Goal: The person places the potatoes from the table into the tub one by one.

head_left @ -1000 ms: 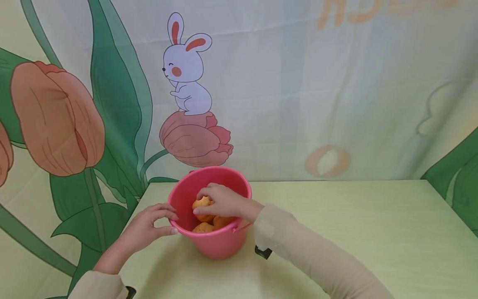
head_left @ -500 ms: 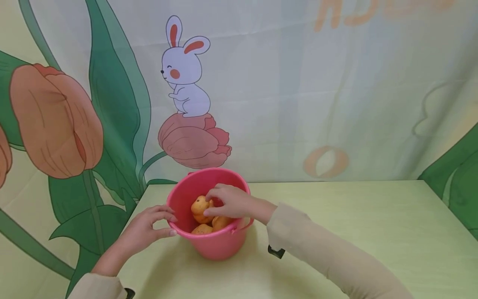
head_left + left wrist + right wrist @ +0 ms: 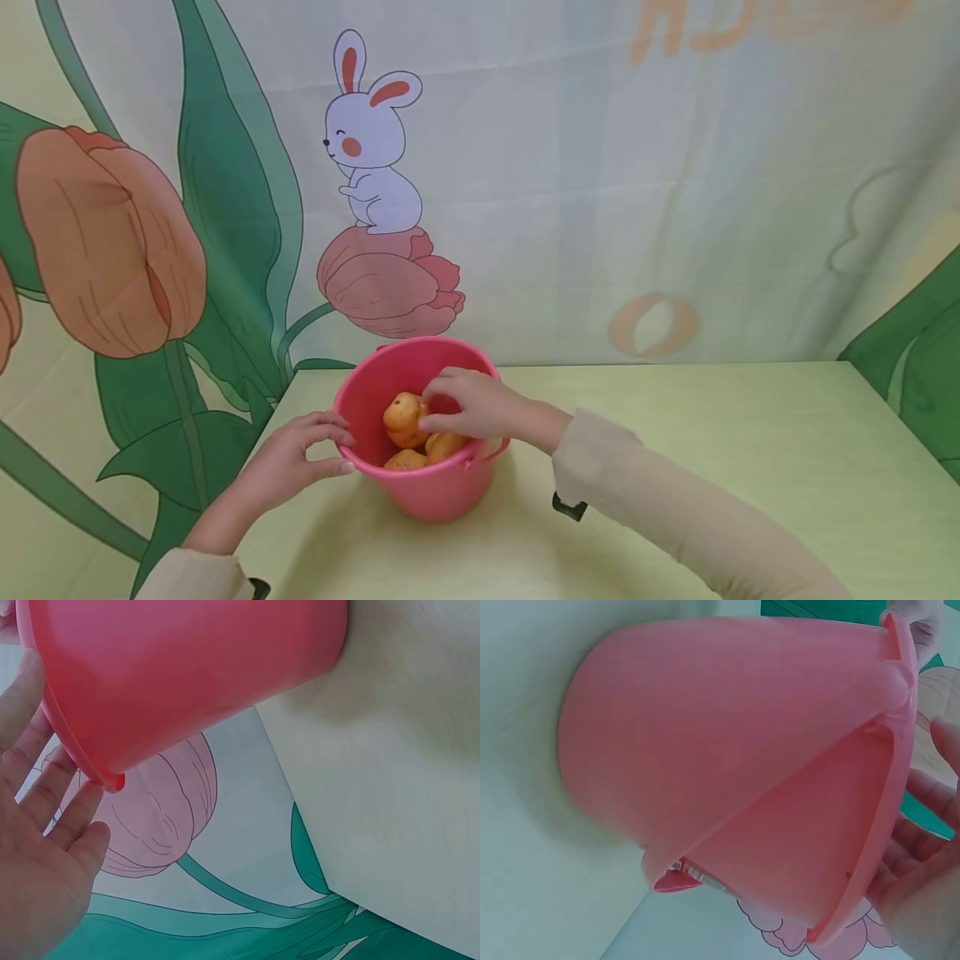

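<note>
A pink bucket stands on the table, with several yellow-brown potatoes inside. The knobbly upper potato leans above two others, a rounded front potato and a right one. My left hand rests on the bucket's left rim with fingers spread; the left wrist view shows the fingertips and thumb touching the rim. Over the right rim reaches my right hand, its fingers and thumb apart beside the upper potato's right edge. No potato shows between them. Some potatoes are partly hidden by the hand and bucket wall.
The bucket's pink handle hangs down its right side. A pale table extends to the right. Behind it hangs a cloth printed with tulips and a rabbit.
My right hand has drawn back to the right from the upper potato, uncovering more of it. The potato stays in the bucket. My left hand keeps its place at the rim.
</note>
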Action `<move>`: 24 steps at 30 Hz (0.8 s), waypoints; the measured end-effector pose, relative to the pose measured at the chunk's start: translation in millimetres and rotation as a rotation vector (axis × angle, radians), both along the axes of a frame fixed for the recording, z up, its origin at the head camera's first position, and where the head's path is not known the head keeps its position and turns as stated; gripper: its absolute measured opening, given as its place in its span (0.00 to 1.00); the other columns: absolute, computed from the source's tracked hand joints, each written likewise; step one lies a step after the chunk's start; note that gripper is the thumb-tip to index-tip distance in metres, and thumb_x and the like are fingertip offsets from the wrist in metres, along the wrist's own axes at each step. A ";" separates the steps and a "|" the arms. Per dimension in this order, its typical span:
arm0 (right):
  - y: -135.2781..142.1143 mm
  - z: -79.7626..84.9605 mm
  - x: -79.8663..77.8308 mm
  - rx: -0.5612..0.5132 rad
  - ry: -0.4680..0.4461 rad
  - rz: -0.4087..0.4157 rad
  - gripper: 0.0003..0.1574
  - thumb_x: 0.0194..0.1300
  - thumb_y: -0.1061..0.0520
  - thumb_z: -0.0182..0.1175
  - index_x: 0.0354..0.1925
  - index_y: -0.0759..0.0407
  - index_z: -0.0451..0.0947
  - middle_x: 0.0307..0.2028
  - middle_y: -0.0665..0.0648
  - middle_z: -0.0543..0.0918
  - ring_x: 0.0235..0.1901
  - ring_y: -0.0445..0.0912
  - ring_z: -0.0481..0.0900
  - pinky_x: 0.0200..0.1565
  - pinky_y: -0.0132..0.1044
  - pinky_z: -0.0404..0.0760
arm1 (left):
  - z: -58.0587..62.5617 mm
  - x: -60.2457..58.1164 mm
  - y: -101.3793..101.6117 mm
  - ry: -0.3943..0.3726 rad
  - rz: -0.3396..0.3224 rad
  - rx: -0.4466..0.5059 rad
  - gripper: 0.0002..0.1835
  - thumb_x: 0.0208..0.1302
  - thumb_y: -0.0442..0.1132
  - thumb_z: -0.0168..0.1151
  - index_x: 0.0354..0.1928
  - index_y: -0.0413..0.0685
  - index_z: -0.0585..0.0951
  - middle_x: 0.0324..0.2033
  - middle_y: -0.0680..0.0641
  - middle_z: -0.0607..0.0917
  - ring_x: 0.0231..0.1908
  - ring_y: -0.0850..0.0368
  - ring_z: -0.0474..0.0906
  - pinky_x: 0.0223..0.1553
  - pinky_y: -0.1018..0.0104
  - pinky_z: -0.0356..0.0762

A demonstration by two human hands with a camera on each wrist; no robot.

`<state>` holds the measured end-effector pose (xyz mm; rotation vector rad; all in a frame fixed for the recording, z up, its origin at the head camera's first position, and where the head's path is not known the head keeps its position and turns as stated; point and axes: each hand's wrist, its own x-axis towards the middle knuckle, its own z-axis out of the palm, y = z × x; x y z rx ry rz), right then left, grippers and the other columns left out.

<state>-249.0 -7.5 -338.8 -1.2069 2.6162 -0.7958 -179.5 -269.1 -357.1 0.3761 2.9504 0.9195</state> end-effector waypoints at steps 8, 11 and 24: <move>20.2 0.1 1.2 -0.069 0.106 -0.032 0.15 0.57 0.47 0.58 0.41 0.52 0.77 0.41 0.49 0.77 0.43 0.39 0.72 0.43 0.31 0.76 | 1.5 0.0 0.5 0.016 -0.021 -0.018 0.19 0.45 0.49 0.67 0.39 0.48 0.81 0.49 0.44 0.76 0.53 0.43 0.66 0.39 0.57 0.79; 26.1 -1.7 -0.5 -0.074 0.112 -0.068 0.15 0.57 0.47 0.58 0.41 0.51 0.77 0.41 0.48 0.77 0.43 0.39 0.72 0.42 0.30 0.76 | 3.2 -0.1 0.5 0.011 -0.023 -0.024 0.19 0.45 0.50 0.67 0.39 0.48 0.81 0.48 0.44 0.76 0.53 0.43 0.65 0.38 0.57 0.79; 49.2 -4.7 -0.6 -0.148 0.103 -0.155 0.18 0.53 0.50 0.62 0.42 0.53 0.76 0.42 0.50 0.77 0.44 0.43 0.72 0.36 0.31 0.79 | 6.0 -4.5 -4.4 0.029 -0.077 -0.008 0.15 0.48 0.50 0.65 0.37 0.53 0.81 0.46 0.44 0.78 0.51 0.45 0.69 0.41 0.56 0.77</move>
